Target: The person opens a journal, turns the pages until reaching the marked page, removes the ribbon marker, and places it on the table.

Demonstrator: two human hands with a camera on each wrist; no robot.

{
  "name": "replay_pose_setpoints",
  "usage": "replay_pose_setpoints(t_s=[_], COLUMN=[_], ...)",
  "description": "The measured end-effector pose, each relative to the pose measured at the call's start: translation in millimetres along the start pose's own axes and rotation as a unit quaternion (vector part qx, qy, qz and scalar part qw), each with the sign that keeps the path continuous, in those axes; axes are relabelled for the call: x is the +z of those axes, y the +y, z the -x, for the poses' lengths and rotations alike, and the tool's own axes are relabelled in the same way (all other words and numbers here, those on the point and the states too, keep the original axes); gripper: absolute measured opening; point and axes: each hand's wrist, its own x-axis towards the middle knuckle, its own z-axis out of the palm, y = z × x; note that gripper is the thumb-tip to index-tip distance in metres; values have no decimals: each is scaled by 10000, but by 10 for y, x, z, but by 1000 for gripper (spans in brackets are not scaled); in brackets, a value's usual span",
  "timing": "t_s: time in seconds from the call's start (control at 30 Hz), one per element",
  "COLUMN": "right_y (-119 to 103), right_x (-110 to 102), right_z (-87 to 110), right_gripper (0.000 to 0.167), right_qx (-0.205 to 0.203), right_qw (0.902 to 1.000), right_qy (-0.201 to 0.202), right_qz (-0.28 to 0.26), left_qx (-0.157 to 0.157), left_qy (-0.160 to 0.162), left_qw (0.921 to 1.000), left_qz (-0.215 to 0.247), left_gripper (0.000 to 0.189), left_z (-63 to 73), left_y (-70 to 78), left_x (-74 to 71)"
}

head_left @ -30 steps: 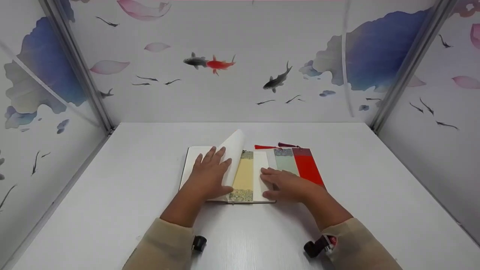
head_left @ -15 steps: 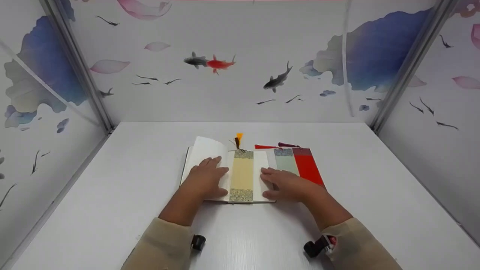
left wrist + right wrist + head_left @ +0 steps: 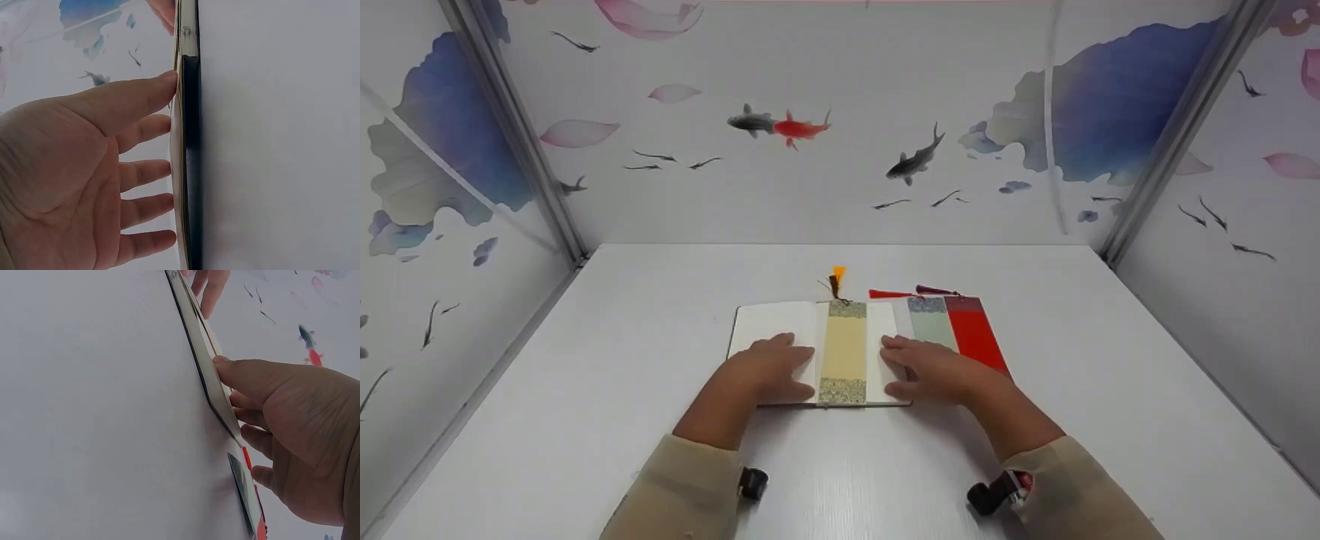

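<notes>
An open notebook (image 3: 771,319) with blank white pages and a dark cover lies flat on the table. Along its inner fold, on the right page, rests a yellow bookmark (image 3: 845,346) with patterned ends and a dark-and-orange tassel above it. My left hand (image 3: 772,370) presses the left page, its fingers spread straight with the fingertips on the paper, as the left wrist view shows. On the right page rests my right hand (image 3: 934,369), thumb and fingertips touching the paper; its palm is lifted.
Right of the notebook lie a pale green bookmark (image 3: 934,328) with a red tassel and a red bookmark (image 3: 977,337) with a dark purple tassel. The right hand partly covers them. A white table (image 3: 585,360) extends to printed panels (image 3: 825,195) at the back and sides.
The lifted page has turned over to the left and now lies flat, uncovering the yellow bookmark and its tassel. My left hand has shifted down and slightly left; my right hand stays put.
</notes>
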Motion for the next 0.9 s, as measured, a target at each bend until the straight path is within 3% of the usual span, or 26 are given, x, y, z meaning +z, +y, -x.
replay_pose_setpoints(t_s=[0.7,0.9], right_y=[-64,-130], right_x=[5,11], right_z=[-9,-22], right_gripper=[86,79], right_qx=[357,227], right_qw=[9986,9983], right_qy=[305,491], right_qz=[-236,-233], left_qx=[115,125], left_qy=[-214,-259], left_qw=[9997,9996], left_qz=[29,-5], left_gripper=[72,73], left_z=[-3,-8], left_y=[-12,-13], left_x=[6,0])
